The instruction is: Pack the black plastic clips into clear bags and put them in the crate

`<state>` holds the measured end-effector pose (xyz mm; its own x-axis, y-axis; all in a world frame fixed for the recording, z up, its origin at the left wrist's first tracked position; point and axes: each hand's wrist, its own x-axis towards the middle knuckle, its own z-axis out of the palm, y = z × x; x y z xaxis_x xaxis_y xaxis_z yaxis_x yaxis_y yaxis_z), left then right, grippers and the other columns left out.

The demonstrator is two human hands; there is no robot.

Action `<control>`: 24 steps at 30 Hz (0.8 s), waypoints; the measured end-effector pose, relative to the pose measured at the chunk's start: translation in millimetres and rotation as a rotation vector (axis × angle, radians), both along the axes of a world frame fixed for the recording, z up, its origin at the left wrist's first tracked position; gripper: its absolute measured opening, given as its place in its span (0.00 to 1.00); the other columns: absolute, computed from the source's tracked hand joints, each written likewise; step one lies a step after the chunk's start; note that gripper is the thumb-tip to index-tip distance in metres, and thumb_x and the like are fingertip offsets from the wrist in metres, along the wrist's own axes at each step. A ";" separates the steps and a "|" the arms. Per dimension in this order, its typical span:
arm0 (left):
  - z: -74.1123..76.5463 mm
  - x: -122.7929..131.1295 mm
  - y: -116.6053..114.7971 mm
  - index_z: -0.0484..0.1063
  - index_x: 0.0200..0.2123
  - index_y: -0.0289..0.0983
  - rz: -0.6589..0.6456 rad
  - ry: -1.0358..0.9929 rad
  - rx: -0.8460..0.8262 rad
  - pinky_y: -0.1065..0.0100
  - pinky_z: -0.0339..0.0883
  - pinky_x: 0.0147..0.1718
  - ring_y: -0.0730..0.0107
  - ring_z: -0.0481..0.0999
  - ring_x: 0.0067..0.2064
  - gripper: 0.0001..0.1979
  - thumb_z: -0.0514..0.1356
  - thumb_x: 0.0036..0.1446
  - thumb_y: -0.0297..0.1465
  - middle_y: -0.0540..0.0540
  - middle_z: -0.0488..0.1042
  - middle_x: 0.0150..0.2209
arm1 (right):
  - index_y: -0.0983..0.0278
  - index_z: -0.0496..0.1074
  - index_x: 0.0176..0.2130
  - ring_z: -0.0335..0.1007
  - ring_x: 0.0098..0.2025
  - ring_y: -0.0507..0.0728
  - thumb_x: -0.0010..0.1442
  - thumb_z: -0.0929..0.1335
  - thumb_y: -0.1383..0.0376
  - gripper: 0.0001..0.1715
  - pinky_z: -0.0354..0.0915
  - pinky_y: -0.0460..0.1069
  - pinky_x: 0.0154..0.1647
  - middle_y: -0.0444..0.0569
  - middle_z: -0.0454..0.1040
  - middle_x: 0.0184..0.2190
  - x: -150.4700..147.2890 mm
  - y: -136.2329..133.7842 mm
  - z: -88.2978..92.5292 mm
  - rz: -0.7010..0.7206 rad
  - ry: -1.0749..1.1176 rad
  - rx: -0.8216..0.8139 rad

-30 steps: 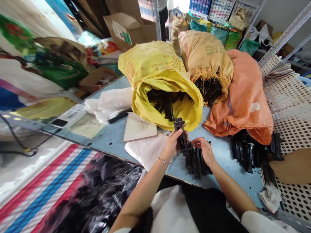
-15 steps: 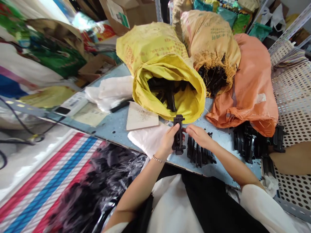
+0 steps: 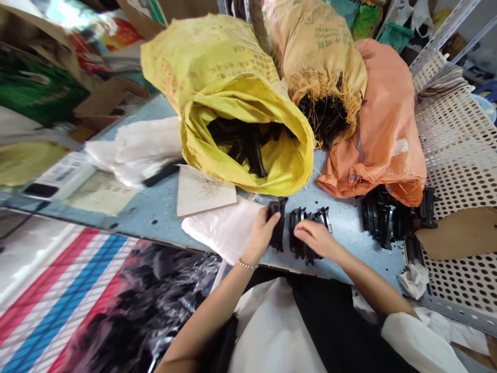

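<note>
My left hand [image 3: 261, 234] grips a black plastic part [image 3: 277, 226], which stands on end on the blue-grey table [image 3: 155, 212] at the left end of a row. That row of similar black parts [image 3: 306, 234] lies just to the right, and my right hand [image 3: 316, 239] rests on it with its fingers across the pieces. Behind my hands, a yellow woven sack [image 3: 248, 150] lies open on its side, full of black parts. A white plastic sheet [image 3: 221, 230] touches the edge of my left hand.
A tan sack [image 3: 318, 57] and an orange sack [image 3: 373, 129] lie behind the hands. A heap of black parts [image 3: 382, 217] sits right of the row, beside a perforated white shelf panel [image 3: 458, 145]. A square board [image 3: 204, 191] lies left of centre. A striped tarp [image 3: 58, 295] is below the table edge.
My left hand has lowered the black part from the air to the table. My right hand has moved from that part onto the row. The view has shifted slightly.
</note>
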<state>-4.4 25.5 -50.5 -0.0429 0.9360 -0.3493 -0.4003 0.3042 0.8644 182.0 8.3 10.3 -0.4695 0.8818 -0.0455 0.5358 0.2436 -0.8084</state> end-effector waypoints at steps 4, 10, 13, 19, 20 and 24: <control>-19.9 23.0 -2.1 0.74 0.45 0.39 0.000 0.263 0.108 0.51 0.48 0.68 0.49 0.60 0.68 0.17 0.68 0.51 0.33 0.38 0.72 0.57 | 0.61 0.70 0.39 0.72 0.37 0.56 0.72 0.58 0.54 0.19 0.67 0.50 0.41 0.46 0.75 0.33 -12.0 81.2 3.3 -0.163 -0.016 0.151; -18.5 49.3 -17.7 0.72 0.55 0.41 -0.031 0.171 0.181 0.50 0.35 0.72 0.50 0.49 0.73 0.25 0.68 0.53 0.32 0.39 0.57 0.70 | 0.66 0.68 0.46 0.71 0.53 0.66 0.71 0.62 0.52 0.19 0.64 0.59 0.55 0.62 0.74 0.49 -116.8 206.6 -18.4 -0.275 -0.265 0.115; -14.6 29.8 -18.1 0.73 0.55 0.40 0.017 0.185 0.214 0.51 0.42 0.71 0.50 0.57 0.70 0.23 0.67 0.55 0.32 0.38 0.64 0.65 | 0.66 0.69 0.42 0.73 0.50 0.66 0.70 0.63 0.53 0.18 0.65 0.60 0.53 0.62 0.77 0.43 -143.7 229.4 -25.7 -0.311 -0.156 -0.075; 10.8 -24.6 11.6 0.75 0.49 0.43 0.252 -0.179 0.176 0.59 0.65 0.60 0.57 0.73 0.59 0.16 0.66 0.58 0.39 0.44 0.76 0.53 | 0.62 0.70 0.35 0.73 0.32 0.57 0.72 0.53 0.52 0.28 0.70 0.50 0.34 0.47 0.75 0.28 -104.9 160.0 -36.4 -0.221 0.051 -0.143; 18.0 -28.1 17.4 0.75 0.49 0.43 0.219 -0.277 0.170 0.60 0.67 0.57 0.57 0.74 0.57 0.17 0.66 0.58 0.42 0.44 0.78 0.51 | 0.62 0.70 0.34 0.71 0.28 0.56 0.72 0.52 0.50 0.30 0.70 0.50 0.31 0.45 0.72 0.25 -92.9 136.0 -37.8 -0.191 0.086 -0.167; 45.9 -23.7 21.3 0.75 0.48 0.38 -0.034 -0.463 0.119 0.62 0.74 0.43 0.58 0.79 0.45 0.24 0.70 0.52 0.45 0.43 0.80 0.42 | 0.58 0.69 0.29 0.68 0.26 0.55 0.71 0.56 0.46 0.29 0.68 0.51 0.30 0.44 0.69 0.22 -42.0 55.2 -26.8 -0.049 0.263 -0.192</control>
